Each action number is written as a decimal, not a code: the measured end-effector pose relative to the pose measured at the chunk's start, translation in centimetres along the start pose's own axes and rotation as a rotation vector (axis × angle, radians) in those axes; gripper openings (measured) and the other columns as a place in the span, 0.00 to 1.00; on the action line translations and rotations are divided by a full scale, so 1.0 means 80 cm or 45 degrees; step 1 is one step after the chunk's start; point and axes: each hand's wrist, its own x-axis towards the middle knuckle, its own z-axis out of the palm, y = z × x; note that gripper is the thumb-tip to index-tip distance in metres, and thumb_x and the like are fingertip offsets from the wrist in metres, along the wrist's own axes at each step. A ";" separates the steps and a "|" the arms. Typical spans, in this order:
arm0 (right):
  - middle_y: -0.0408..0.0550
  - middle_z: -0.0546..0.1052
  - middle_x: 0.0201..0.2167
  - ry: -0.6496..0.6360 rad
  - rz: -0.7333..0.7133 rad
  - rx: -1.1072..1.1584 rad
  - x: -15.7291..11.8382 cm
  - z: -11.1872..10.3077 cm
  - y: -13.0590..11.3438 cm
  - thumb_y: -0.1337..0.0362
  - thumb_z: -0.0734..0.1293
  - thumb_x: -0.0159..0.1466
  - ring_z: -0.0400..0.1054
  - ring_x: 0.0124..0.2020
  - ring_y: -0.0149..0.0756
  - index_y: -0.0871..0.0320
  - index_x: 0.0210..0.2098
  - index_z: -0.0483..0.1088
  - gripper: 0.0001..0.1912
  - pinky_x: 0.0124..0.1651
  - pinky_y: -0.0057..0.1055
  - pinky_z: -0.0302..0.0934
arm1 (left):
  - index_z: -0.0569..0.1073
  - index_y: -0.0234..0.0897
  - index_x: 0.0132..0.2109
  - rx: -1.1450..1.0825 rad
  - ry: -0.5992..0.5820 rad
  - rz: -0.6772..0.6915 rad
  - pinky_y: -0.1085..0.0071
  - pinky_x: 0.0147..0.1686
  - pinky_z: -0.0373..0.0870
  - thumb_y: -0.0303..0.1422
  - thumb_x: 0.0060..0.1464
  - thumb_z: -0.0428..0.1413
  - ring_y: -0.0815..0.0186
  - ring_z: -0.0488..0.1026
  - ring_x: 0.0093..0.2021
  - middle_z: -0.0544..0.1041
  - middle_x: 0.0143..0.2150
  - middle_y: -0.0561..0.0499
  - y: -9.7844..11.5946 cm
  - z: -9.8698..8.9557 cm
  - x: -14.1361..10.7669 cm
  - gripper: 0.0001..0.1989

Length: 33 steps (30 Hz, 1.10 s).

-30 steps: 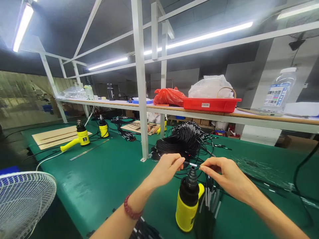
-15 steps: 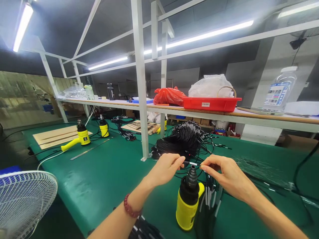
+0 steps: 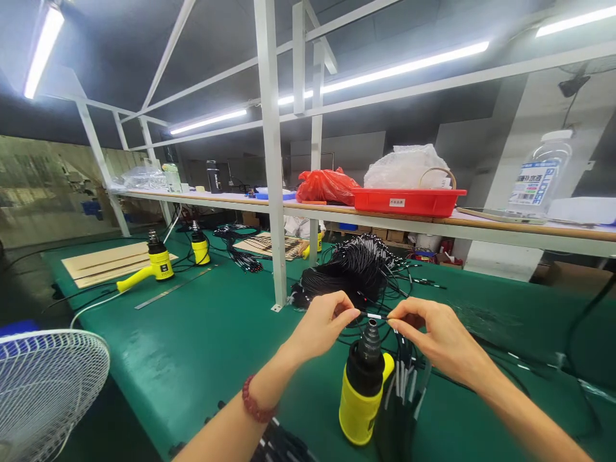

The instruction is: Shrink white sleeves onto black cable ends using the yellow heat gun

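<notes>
Green worktop (image 3: 202, 340) runs beneath a white-framed shelf (image 3: 231, 201) in a room lit by tube lights. Left hand (image 3: 327, 324) and right hand (image 3: 426, 324), wrists angled inward from the near side, each pinch one end of a thin black cable (image 3: 374, 316), held level just above the upright yellow heat gun's (image 3: 359, 404) nozzle.

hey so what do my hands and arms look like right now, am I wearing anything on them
Your left hand and right hand are gloveless. A dark red beaded bracelet circles the left wrist; the right is bare. No sleeves show on either forearm.
</notes>
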 end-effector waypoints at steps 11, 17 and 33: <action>0.44 0.76 0.27 -0.089 -0.032 -0.069 -0.006 -0.003 0.003 0.55 0.58 0.65 0.66 0.28 0.35 0.55 0.29 0.72 0.16 0.30 0.30 0.55 | 0.67 0.36 0.32 0.032 -0.026 0.062 0.75 0.29 0.58 0.38 0.62 0.48 0.70 0.63 0.29 0.69 0.28 0.56 0.004 -0.004 -0.002 0.12; 0.43 0.74 0.26 -0.088 -0.035 -0.086 -0.009 -0.005 -0.001 0.55 0.56 0.66 0.63 0.27 0.35 0.55 0.29 0.72 0.18 0.31 0.31 0.53 | 0.67 0.35 0.26 0.025 -0.052 0.035 0.75 0.27 0.57 0.41 0.65 0.43 0.71 0.64 0.26 0.68 0.24 0.56 0.003 -0.005 -0.003 0.22; 0.43 0.76 0.25 -0.057 -0.001 -0.020 -0.009 0.001 -0.003 0.54 0.58 0.65 0.66 0.27 0.35 0.55 0.26 0.73 0.19 0.30 0.30 0.55 | 0.65 0.36 0.26 -0.003 0.069 0.039 0.75 0.26 0.56 0.41 0.63 0.45 0.71 0.62 0.25 0.67 0.23 0.57 0.004 0.001 0.000 0.19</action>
